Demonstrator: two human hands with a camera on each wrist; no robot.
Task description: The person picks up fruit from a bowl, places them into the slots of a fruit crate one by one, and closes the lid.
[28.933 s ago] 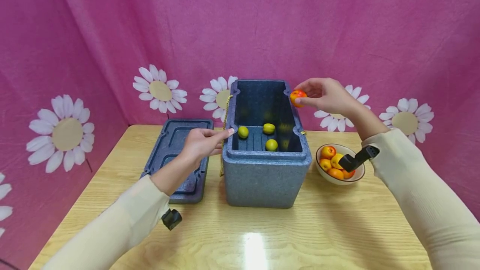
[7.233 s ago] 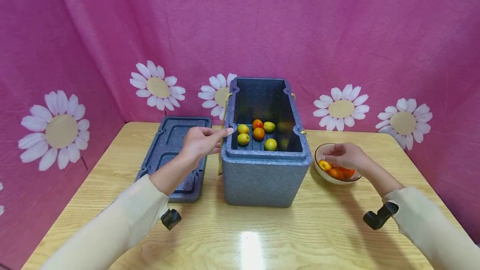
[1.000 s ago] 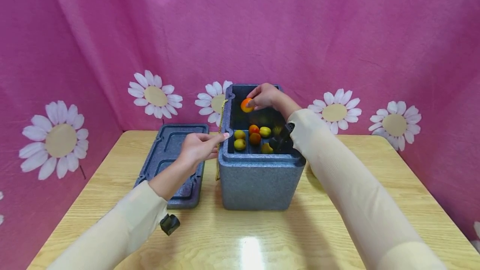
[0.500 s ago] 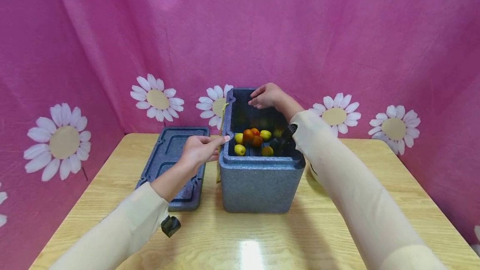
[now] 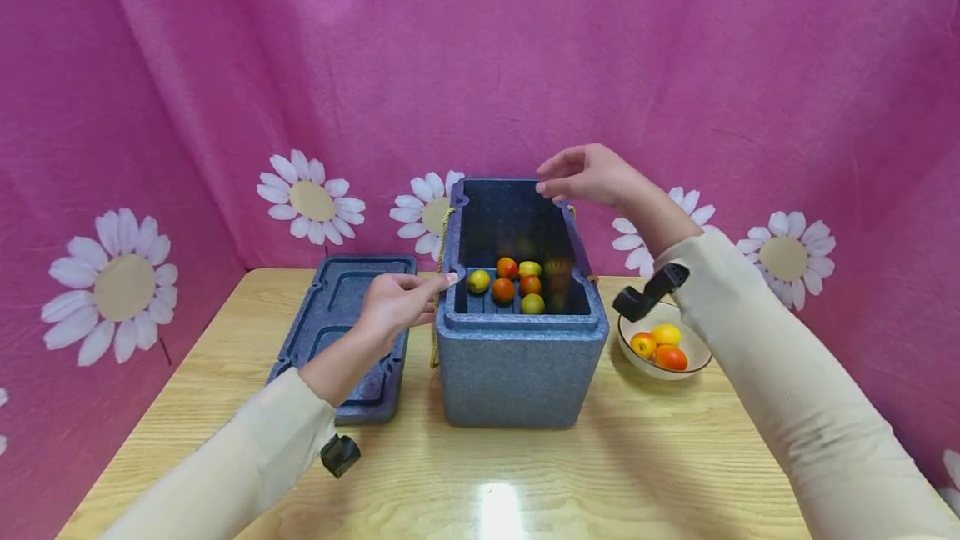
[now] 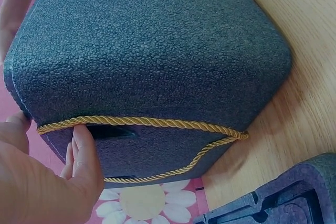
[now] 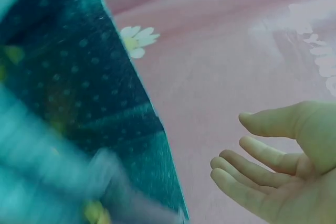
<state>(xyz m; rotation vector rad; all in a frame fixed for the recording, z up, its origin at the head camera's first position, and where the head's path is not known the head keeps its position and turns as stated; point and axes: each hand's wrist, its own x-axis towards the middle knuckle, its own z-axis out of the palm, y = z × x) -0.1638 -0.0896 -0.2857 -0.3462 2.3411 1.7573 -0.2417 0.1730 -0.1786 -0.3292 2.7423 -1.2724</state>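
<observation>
A speckled grey foam box stands lidless on the table. My left hand pinches its left rim, thumb on top and fingers against the outer wall. In the left wrist view those fingers lie by the yellow twisted rope. Several small fruits rest on the box floor, among them a yellow one at the left and a red-orange one mid-floor. Over the box's far right rim hovers my right hand, fingers loosely spread and holding nothing; the right wrist view shows its empty palm side.
To the right of the box is a cream bowl with a dark rim, holding three yellow and orange-red fruits. The grey foam lid lies on the wooden table at the left. A pink curtain with daisies hangs behind.
My right hand has let an orange-red fruit fall into the box and moved right, out over the rim. Fruits inside have shifted. The bowl shows again; my left hand stays on the rim.
</observation>
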